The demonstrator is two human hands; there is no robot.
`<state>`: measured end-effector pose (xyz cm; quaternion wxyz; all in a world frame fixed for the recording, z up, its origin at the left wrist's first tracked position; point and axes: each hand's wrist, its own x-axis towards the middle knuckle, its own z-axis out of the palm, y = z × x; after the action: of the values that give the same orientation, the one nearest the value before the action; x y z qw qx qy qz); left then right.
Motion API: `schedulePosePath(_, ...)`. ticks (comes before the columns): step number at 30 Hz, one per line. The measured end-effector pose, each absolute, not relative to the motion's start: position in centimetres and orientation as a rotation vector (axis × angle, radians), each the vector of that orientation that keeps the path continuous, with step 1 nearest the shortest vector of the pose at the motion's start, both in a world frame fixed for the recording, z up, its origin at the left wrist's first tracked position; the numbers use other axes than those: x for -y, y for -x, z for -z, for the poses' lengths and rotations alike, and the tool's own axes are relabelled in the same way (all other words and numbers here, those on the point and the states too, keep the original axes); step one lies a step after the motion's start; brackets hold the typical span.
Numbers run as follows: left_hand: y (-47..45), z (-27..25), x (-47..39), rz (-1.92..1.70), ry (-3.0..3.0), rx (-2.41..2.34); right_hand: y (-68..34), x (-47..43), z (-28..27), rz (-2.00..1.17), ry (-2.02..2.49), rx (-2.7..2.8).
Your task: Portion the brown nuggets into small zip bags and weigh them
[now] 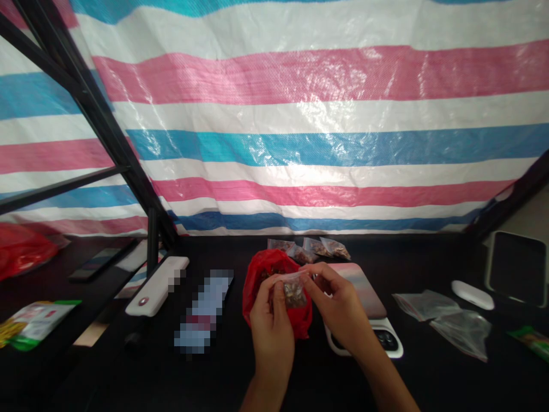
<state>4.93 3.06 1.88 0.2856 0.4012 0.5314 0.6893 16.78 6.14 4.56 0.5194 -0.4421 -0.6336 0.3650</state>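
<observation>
Both hands grip a small clear zip bag (295, 292) with brownish bits inside. My left hand (273, 320) pinches its left side, and my right hand (337, 300) pinches the top right corner along the zip edge. Right behind and below the bag sits an open red plastic bag (254, 286) with dark brown contents, partly covered by my hands. Several filled zip bags (317, 247) lie in a row behind it. Under my right forearm is a white kitchen scale (397, 346), with a pinkish flat thing (360, 286) on it.
Flat clear zip bags (461, 332) lie to the right, near a white case (472, 294) and a dark-screened device (518, 268). On the left are a phone (206, 312), a white power bank (156, 286), and a green-edged packet (43, 323). A striped sheet (317, 143) hangs behind the table.
</observation>
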Motion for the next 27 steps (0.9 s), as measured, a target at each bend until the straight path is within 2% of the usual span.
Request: schedulePosePath(27, -5.58, -1.61, -3.23, -1.839, -1.123, -1.324, -16.45, -5.96, -4.87, -0.779, 1.023, 1.581)
